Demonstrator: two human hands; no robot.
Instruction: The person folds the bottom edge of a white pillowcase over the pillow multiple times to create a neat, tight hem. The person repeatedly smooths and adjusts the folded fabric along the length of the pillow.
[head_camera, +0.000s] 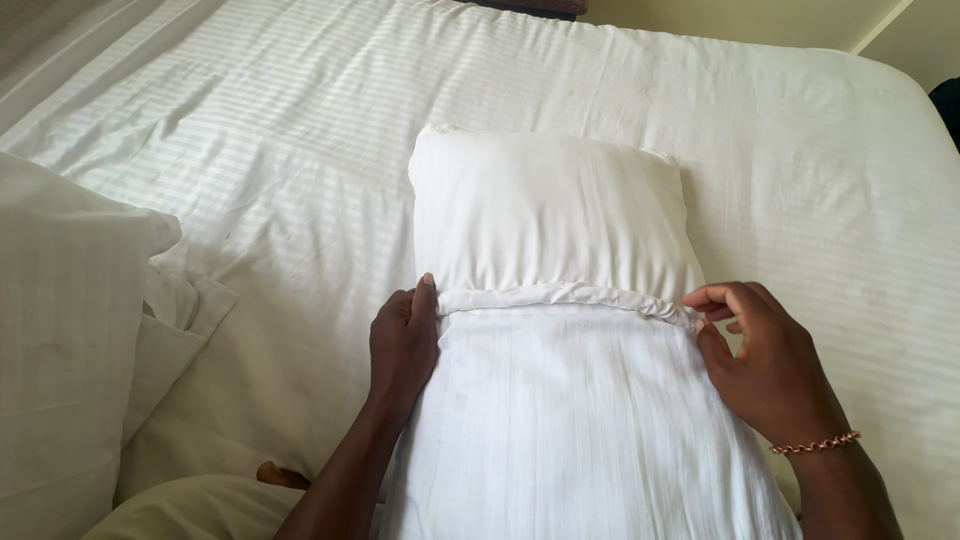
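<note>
Pillow: a white pillow (545, 210) lies on the middle of the bed, its far half bare, its near half inside a white pillowcase (570, 420).
Pillowcase edge: the open mouth is bunched into a rolled rim (560, 295) that runs straight across the pillow from one hand to the other.
Left hand: the left hand (402, 345) lies along the pillow's left side, fingers (425, 300) closed on the left end of the rolled rim, likely to keep that side level with the other.
Right hand: the right hand (765, 365) pinches the right end of the rim between thumb and curled fingers (715, 298); a copper-coloured bracelet (815, 443) sits on the wrist.
Why held so: gripping both ends keeps the mouth stretched open and even around the pillow.
Surface: the bed (250, 130) is covered in a white sheet with faint woven stripes, lightly creased.
Nearby: a second, cream-toned pillow (70, 340) rests at the left edge, apart from the hands.
Room: a pale wall (720, 20) shows beyond the bed's far corner; little else is visible.
</note>
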